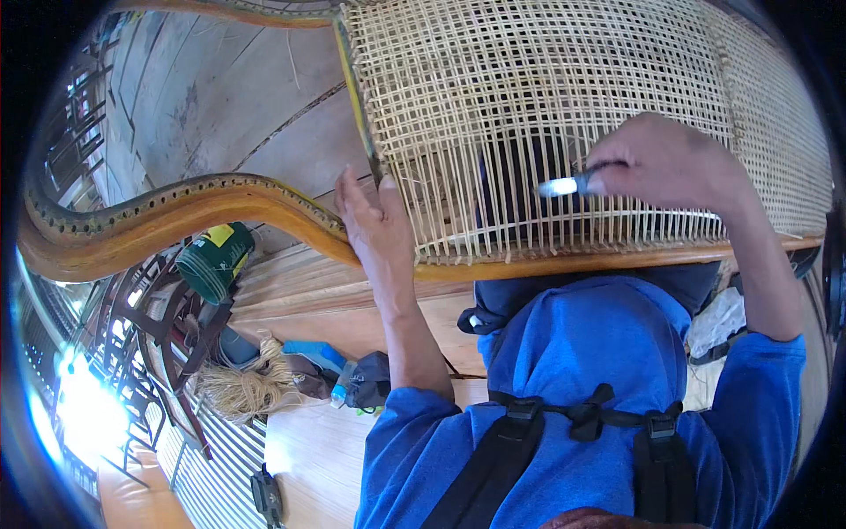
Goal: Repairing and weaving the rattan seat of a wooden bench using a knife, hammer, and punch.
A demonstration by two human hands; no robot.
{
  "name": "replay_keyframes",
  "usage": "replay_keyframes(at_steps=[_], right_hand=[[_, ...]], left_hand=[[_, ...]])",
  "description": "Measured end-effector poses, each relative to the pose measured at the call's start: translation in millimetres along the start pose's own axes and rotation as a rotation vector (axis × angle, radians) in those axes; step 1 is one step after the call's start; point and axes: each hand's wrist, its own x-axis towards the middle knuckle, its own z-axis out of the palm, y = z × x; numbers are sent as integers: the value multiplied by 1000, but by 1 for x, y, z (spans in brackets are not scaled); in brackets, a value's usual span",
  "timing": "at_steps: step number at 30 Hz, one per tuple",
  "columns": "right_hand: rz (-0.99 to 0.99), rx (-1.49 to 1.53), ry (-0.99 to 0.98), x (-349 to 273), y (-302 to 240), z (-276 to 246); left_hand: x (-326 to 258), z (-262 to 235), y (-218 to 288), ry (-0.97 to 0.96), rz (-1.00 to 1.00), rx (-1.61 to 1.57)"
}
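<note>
Green round can (214, 261) with yellow label (219, 234) lies on its side, lower left, below the curved wooden frame (159, 216).

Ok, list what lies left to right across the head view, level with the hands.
Curved wooden frame rail → left hand gripping the frame edge → woven cane panel → small metal tool → right hand holding that tool.
</note>
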Motion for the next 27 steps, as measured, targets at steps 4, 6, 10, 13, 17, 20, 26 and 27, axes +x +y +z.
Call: replay_keyframes(at_steps=[4,6,10,13,17,20,26,27], right_hand=[[80,95,347,9,-4,-6],[14,128,195,10,-6,-8],[-29,105,182,16,-5,-7],[-44,87,209,20,0,-4],[-116,116,153,22,2,-3],[71,253,120,23,-10,-5],[-77,276,69,69,-43,5],[-44,246,83,69,-37,8]], left_hand=[[16,15,-1,-179,-175,-206],[18,16,-2,-189,-197,-244],[20,13,-5,-168,-183,-282],[20,11,-8,-170,-199,-316],[23,14,-19,-222,-249,-443],[25,16,-27,-129,-318,-448],[21,12,-22,-132,-284,-341],[20,12,-19,-117,-284,-329]])
